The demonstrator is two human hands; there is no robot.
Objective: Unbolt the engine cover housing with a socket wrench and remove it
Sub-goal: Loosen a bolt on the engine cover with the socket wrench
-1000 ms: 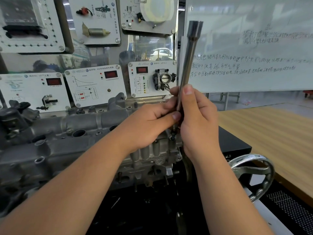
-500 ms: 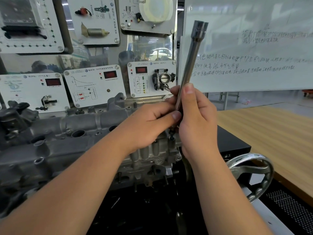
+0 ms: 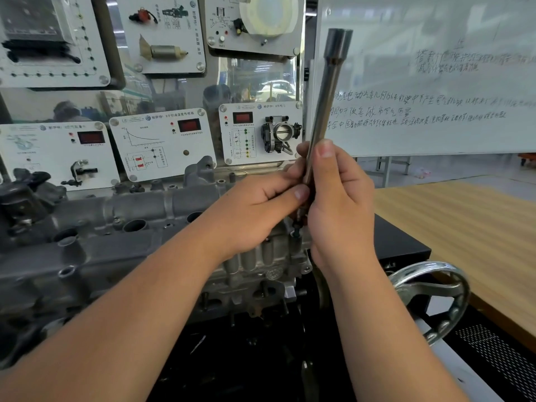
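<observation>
— What are your fingers (image 3: 300, 195) doing?

— Both hands pinch the wrench (image 3: 324, 111) low on its shaft: my left hand (image 3: 255, 210) from the side, my right hand (image 3: 342, 198) wrapped round it, thumb up. It stands nearly upright, tilted slightly right, its tip on a bolt (image 3: 296, 232) at the near end of the cover (image 3: 139, 216), I think; my hands hide the seating.

— What could go wrong?

— With that tilt, the tip may ride off the bolt head and round it. A freed bolt could drop into the dark gap under the engine (image 3: 261, 274), beside the handwheel (image 3: 432, 294).
</observation>
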